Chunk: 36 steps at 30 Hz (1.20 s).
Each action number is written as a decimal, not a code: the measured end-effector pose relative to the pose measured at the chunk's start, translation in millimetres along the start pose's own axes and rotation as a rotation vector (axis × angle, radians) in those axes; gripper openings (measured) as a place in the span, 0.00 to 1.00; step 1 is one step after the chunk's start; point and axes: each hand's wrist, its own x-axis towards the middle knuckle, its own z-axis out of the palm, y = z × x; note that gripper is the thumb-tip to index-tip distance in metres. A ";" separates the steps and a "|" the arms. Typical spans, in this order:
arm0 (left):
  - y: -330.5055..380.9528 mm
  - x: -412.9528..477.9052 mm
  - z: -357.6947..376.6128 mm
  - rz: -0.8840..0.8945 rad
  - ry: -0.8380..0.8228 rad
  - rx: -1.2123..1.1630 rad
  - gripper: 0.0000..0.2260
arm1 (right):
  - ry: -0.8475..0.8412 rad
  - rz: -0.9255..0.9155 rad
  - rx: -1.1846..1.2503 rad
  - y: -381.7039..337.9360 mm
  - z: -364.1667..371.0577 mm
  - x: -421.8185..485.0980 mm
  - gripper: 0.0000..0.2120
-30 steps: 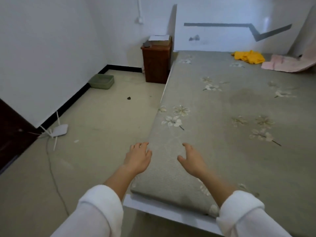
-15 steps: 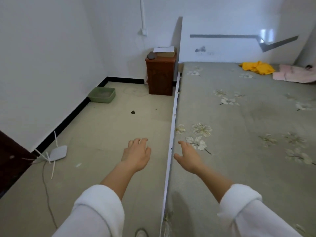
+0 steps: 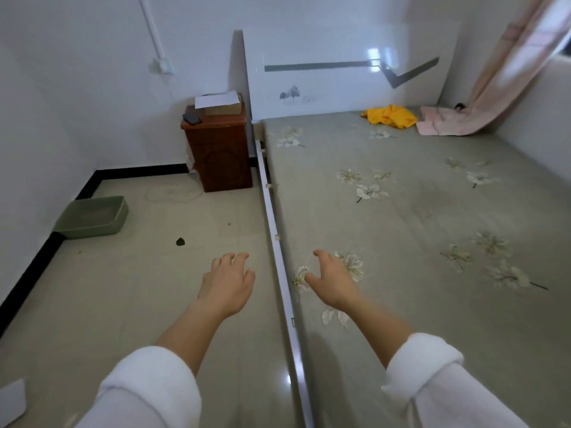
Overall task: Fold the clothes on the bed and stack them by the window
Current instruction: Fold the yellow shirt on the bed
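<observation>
While both arms reach forward in pushed-up white sleeves, the left hand (image 3: 227, 282) hangs over the tiled floor and the right hand (image 3: 332, 282) over the near edge of the bed (image 3: 401, 242). The fingers of each are loosely spread, slightly curled, and hold nothing. A grey cover with pale flowers lies over the bed. Well apart from the hands, at its far end near the white headboard (image 3: 340, 78), lies a crumpled yellow garment (image 3: 390, 116). Just to its right lies a pink cloth (image 3: 438, 126). A pink curtain (image 3: 506, 66) drapes down onto that cloth from the window (image 3: 566, 41), so where one ends and the other begins is hard to make out. Only a sliver of the window shows, cut off by the upper right corner. Left of the headboard stands a dark wooden nightstand (image 3: 221, 149) with papers and a small dark object on top, too small to identify. A green tray (image 3: 92, 216) sits on the floor by the left wall.
</observation>
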 end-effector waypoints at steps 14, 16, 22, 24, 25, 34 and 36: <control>-43.2 329.1 -78.2 0.275 -0.051 -0.009 0.21 | 0.131 0.185 0.020 -77.9 -28.5 265.2 0.30; -43.5 373.9 -92.3 0.290 -0.064 -0.004 0.21 | 0.138 0.216 0.014 -85.4 -38.2 301.6 0.30; -34.3 503.6 -112.5 0.363 -0.095 -0.006 0.19 | 0.203 0.286 0.027 -92.8 -74.9 412.4 0.30; -29.1 550.0 -112.8 0.378 -0.105 0.002 0.20 | 0.212 0.300 0.024 -90.7 -85.1 452.4 0.30; -25.2 574.1 -112.9 0.385 -0.109 0.007 0.21 | 0.218 0.309 0.026 -88.6 -90.6 473.3 0.30; 29.9 795.1 -122.5 0.457 -0.214 0.034 0.22 | 0.263 0.450 0.089 -57.7 -151.9 668.6 0.30; 38.3 837.6 -124.7 0.474 -0.221 0.028 0.22 | 0.248 0.467 0.084 -54.4 -164.4 705.8 0.30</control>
